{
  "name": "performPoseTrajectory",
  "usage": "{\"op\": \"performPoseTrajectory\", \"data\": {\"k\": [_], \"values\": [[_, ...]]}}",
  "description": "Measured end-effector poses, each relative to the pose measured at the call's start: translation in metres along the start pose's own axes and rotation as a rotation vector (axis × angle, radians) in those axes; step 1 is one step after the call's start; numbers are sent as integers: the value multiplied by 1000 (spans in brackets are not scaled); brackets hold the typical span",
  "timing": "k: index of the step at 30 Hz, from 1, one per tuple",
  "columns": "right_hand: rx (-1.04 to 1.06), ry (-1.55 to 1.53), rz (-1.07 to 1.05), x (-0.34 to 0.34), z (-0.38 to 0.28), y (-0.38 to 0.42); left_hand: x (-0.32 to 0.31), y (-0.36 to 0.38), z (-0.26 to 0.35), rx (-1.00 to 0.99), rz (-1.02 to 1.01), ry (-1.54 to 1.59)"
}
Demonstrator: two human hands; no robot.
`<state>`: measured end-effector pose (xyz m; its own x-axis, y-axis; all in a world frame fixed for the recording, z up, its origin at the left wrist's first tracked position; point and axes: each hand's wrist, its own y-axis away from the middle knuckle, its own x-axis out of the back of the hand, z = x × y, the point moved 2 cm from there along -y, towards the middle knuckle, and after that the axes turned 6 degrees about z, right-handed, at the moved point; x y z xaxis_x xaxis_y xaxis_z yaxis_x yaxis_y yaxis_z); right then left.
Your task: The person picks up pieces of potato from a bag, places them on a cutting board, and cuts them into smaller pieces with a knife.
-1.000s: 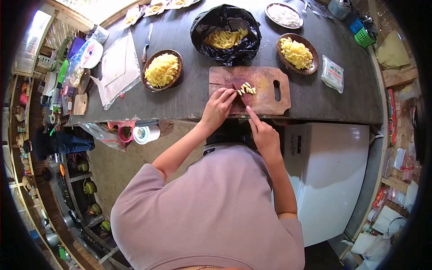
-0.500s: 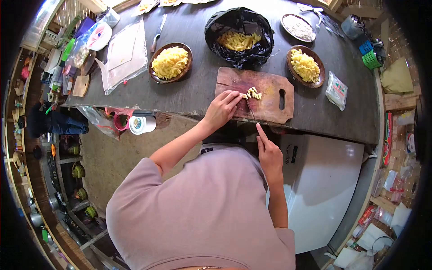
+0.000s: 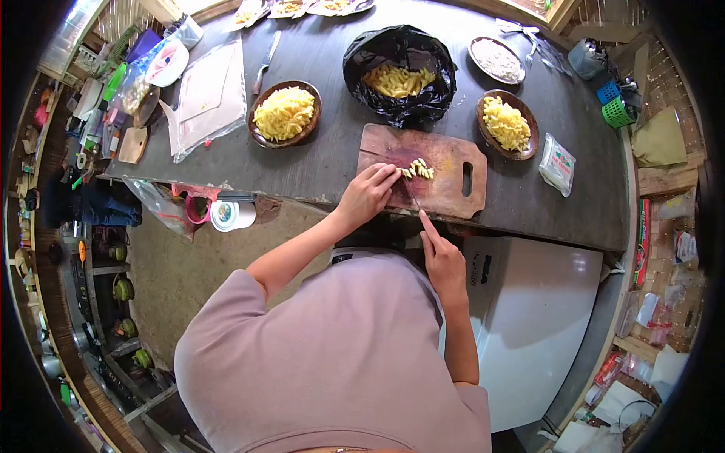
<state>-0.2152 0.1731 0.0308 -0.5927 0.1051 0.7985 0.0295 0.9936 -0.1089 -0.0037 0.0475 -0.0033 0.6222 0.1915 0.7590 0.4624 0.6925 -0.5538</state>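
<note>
A wooden cutting board [image 3: 451,198] with a slot handle lies at the table's near edge. Small pale chopped pieces [image 3: 421,171] sit in a loose cluster on its stained middle. My left hand [image 3: 368,195] rests on the board's left part, fingers bent together and pressed on a pale piece at the cluster's left end. In my right hand [image 3: 444,263] is a kitchen knife [image 3: 416,199], forefinger stretched along it. Its thin blade points away from me across the board, close to the left fingertips, and the grip hides its handle.
Behind the board stands a black plastic bag [image 3: 359,68] of yellow strips. Brown bowls of strips flank it, left [image 3: 254,128] and right [image 3: 532,143]. Another knife [image 3: 266,64], a plate of white flakes [image 3: 496,60] and a white packet [image 3: 557,164] lie farther out. A white appliance [image 3: 536,317] stands below.
The view has shifted slightly, so the table and board appear lower in the frame. Both hands stay at the board, with the knife still in my right hand.
</note>
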Motion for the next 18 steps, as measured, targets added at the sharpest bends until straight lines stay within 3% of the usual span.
{"op": "performPoseTrajectory", "data": {"k": [7,18], "values": [[-53,-43,-97,-7,-12,-41,0,2,1,16,9,29],[-93,-39,-53,9,1,14,0,10,2,57,-5,-4]]}}
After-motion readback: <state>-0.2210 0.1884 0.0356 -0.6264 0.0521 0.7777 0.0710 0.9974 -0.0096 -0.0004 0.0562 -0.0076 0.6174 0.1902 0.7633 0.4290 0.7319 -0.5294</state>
